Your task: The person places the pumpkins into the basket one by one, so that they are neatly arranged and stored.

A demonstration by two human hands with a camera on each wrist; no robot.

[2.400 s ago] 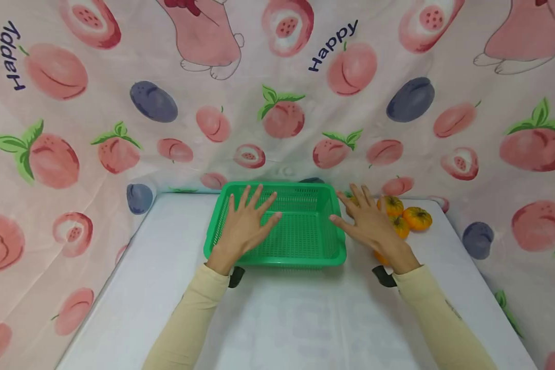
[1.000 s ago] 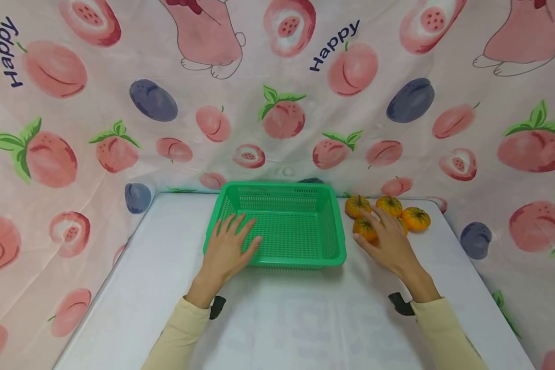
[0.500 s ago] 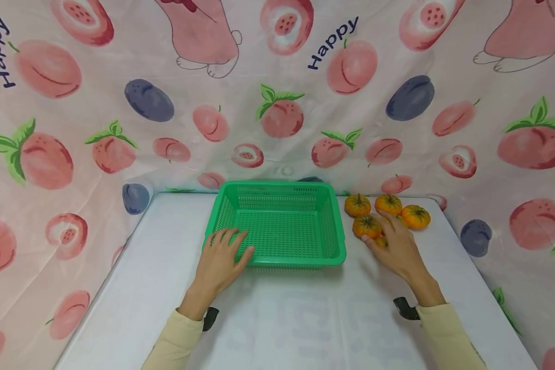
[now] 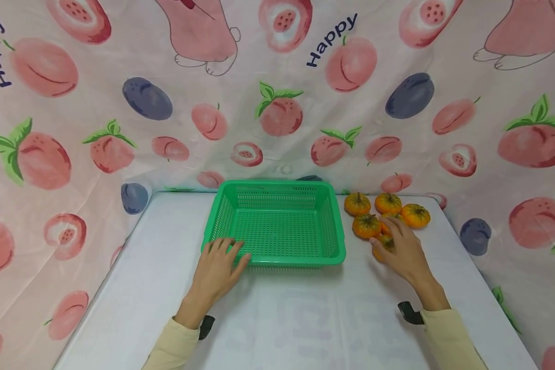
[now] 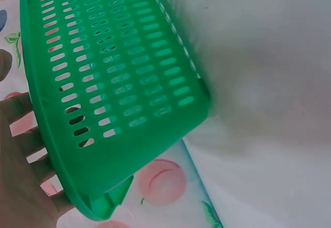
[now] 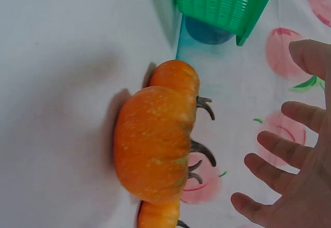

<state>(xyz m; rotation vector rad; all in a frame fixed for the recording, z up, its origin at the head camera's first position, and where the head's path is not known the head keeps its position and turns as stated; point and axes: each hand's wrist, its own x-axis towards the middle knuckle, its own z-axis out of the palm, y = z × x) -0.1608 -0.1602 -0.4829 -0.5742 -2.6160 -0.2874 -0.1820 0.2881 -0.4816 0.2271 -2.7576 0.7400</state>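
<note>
Small orange pumpkins (image 4: 366, 226), several of them with dark stems, sit in a cluster on the right of the white table. My right hand (image 4: 404, 254) hovers over the nearest ones with fingers spread, partly hiding them. In the right wrist view, a gap shows between that hand (image 6: 300, 150) and the front pumpkin (image 6: 155, 148). A green perforated basket (image 4: 300, 261) stands left of the pumpkins with nothing inside. At its front-left corner is my left hand (image 4: 216, 271), fingers extended over the rim; whether they touch the basket (image 5: 124, 161) I cannot tell.
Behind and beside the white table (image 4: 287, 324) hangs a peach-printed cloth (image 4: 240, 87). The basket and pumpkins lie close to the table's back edge. Both wrists wear small dark devices.
Both hands have drawn back toward me from above the basket and the pumpkins. The right hand has also shifted right, uncovering more pumpkins. Basket and pumpkins stay in place.
</note>
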